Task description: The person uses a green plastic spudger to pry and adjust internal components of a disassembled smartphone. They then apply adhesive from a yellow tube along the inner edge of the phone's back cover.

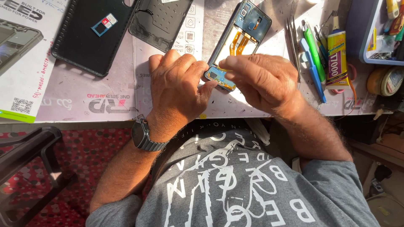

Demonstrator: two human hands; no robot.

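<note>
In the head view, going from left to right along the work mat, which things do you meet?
Black phone case → dark back cover → left hand → opened phone → right hand → tweezers → glue tube

— What is the person wearing?

— A grey short-sleeved T-shirt (235,185) with large white block letters and loose white line artwork across the chest. The sleeves end above the elbows, leaving both forearms bare and hairy.

— Anything on the wrists?

— A dark watch (141,133) on the left wrist: a rectangular black case with a dark grey link band. The right wrist is bare.

— Rings, gloves?

— The left hand (179,86) and right hand (261,80) are both bare; no gloves, and the fingers (185,63) show no rings.
</note>
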